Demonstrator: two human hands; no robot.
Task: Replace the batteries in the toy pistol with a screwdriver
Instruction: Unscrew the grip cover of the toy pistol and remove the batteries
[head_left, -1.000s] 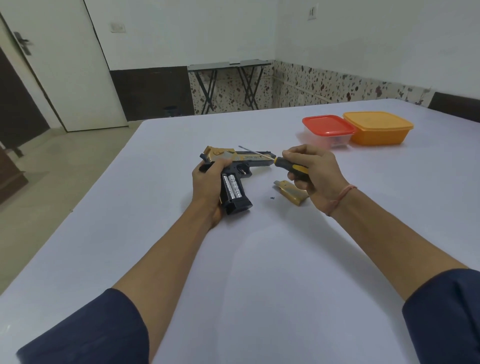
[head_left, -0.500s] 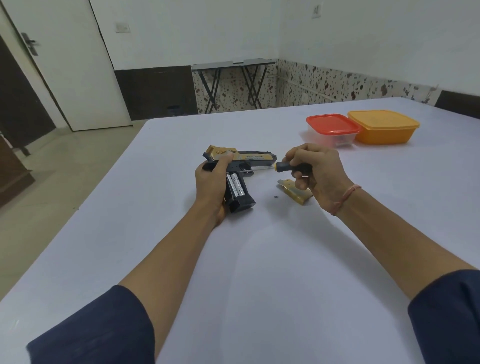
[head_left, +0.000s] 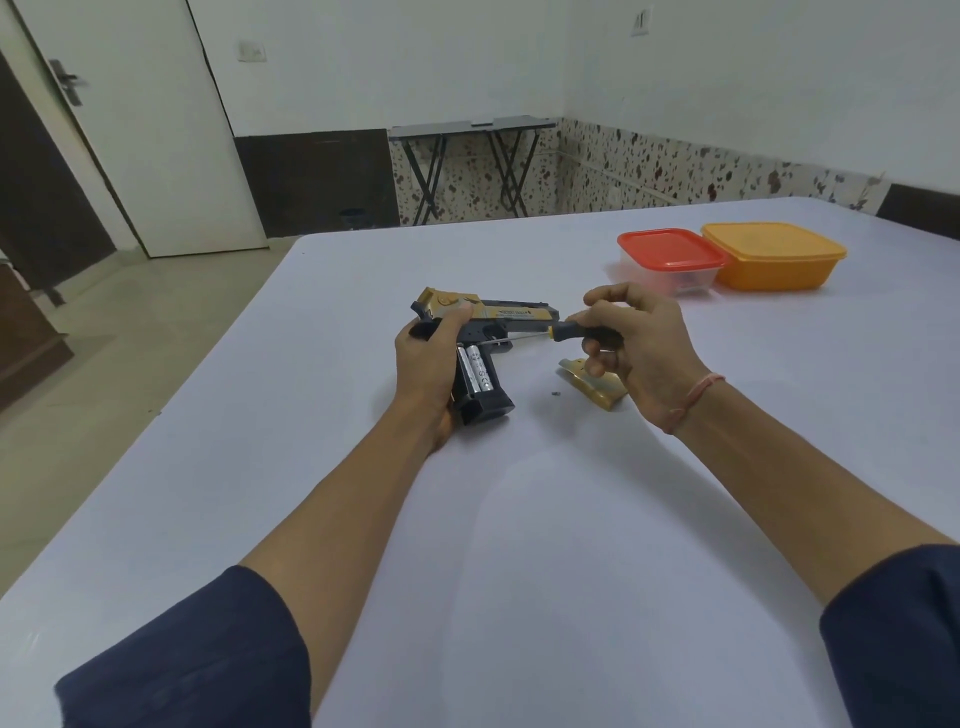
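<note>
Head view: left grip (head_left: 423, 364) clasps the toy pistol (head_left: 514, 312), batteries (head_left: 478, 370) exposed, while right grip (head_left: 641, 343) curls round the screwdriver (head_left: 574, 330).

Work surface: large table (head_left: 519, 545) under a plain white covering.

Lying directly on it:
- Black-and-gold plastic toy pistol (head_left: 511, 314). Its butt rests on the covering and my left hand (head_left: 426, 358) grips it.
- Tiny dark screw (head_left: 555, 394), loose, just right of the butt.
- Gold plastic grip cover (head_left: 597, 389), just right of the screw, partly hidden behind my right hand (head_left: 634, 343).
- Far right: clear rectangular plastic box with a red lid (head_left: 670, 254), close against an orange lidded plastic box (head_left: 774, 254). I cannot tell whether they touch.
</note>
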